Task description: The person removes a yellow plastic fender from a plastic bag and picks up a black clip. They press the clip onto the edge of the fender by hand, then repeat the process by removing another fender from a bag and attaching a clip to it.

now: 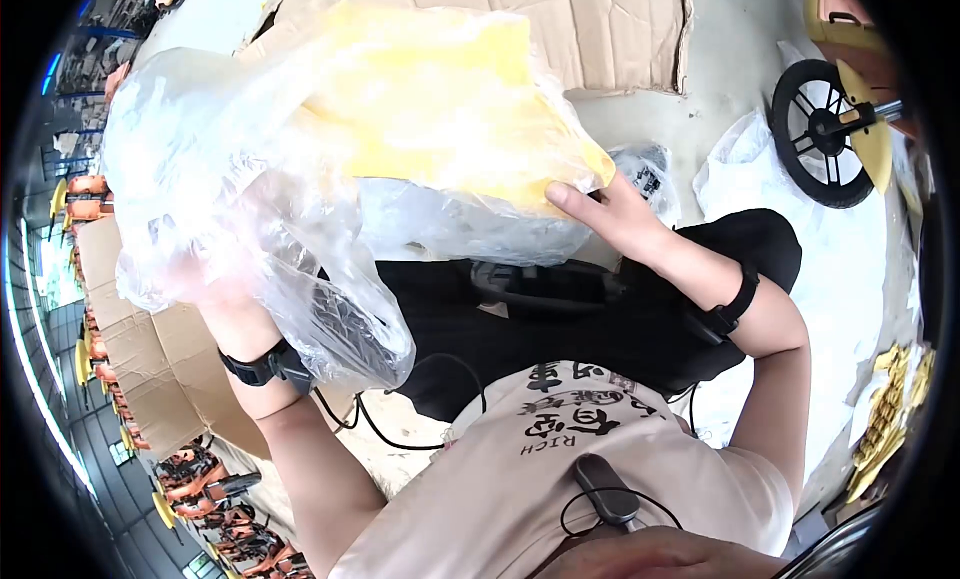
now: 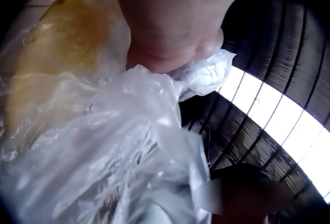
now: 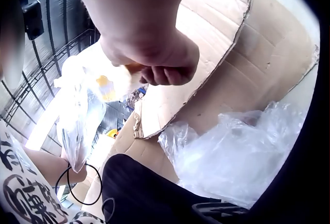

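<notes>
A yellow sheet-like piece (image 1: pixel 430 109), partly covered by clear plastic, is held up in front of the person in the head view. The right hand (image 1: pixel 600 207) pinches its lower right corner, thumb on top; in the right wrist view the right hand's fingers (image 3: pixel 164 74) are curled in at the piece's edge. The left hand (image 1: pixel 215 279) grips the clear plastic bag (image 1: pixel 250 199) on the left, mostly hidden behind it. In the left wrist view the left hand (image 2: pixel 170 43) has bunched plastic (image 2: pixel 206 74) at it, with its fingers hidden.
Cardboard (image 1: pixel 600 29) lies at the top and more cardboard (image 1: pixel 150 359) at the left. A black-rimmed wheel (image 1: pixel 822 134) stands at the upper right. Clear plastic (image 1: pixel 745 164) and yellow parts (image 1: pixel 885 419) lie on the right. Black cables (image 1: pixel 400 445) hang near the shirt.
</notes>
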Available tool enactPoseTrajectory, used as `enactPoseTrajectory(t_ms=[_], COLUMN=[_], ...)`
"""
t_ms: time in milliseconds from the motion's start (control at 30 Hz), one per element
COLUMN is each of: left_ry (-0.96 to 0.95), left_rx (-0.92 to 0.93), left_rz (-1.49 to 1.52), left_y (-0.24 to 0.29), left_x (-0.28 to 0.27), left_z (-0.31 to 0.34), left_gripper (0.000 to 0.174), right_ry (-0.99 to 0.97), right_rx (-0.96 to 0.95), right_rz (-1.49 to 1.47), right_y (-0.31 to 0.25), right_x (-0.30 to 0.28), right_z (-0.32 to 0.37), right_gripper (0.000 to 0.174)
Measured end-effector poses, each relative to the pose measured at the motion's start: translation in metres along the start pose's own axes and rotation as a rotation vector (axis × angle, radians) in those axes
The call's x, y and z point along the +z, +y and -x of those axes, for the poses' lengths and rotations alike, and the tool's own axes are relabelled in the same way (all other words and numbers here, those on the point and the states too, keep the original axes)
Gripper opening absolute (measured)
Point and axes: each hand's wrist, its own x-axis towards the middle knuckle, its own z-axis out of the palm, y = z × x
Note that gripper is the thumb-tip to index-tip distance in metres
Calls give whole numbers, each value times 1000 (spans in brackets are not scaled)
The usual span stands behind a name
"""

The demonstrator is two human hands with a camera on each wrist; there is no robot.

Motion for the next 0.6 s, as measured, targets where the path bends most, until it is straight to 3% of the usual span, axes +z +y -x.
enactPoseTrajectory(t_ms=[100, 200, 333, 400, 500, 533, 567, 600], left_ry=[10, 1, -53, -107, -306, -399, -452, -704], left_rx=[-28, -57, -91, -91, 28, -5, -388, -533], left_rz=[5, 7, 6, -31, -271, -227, 92, -10], left_y=[-8, -15, -26, -34, -53, -58, -49, -62], left_x=[-8, -14, -17, -17, -20, -21, -16, -19], left_z=[9, 14, 8, -3, -28, -32, -40, -55], left_gripper=[46, 46, 46, 46, 46, 46, 39, 35], right_ry=[350, 335, 309, 506, 623, 696, 736, 735], right_rx=[-93, -90, -78, -45, -118, -167, -246, -253], right_rz=[465, 692, 766, 526, 550, 568, 619, 633], right_y=[0, 23, 6, -2, -14, -17, -24, -37], right_x=[-5, -32, -40, -45, -72, -78, -81, -78], right_z=[-10, -17, -12, -14, -19, -20, -22, -26], right_gripper=[48, 45, 43, 43, 39, 38, 34, 34])
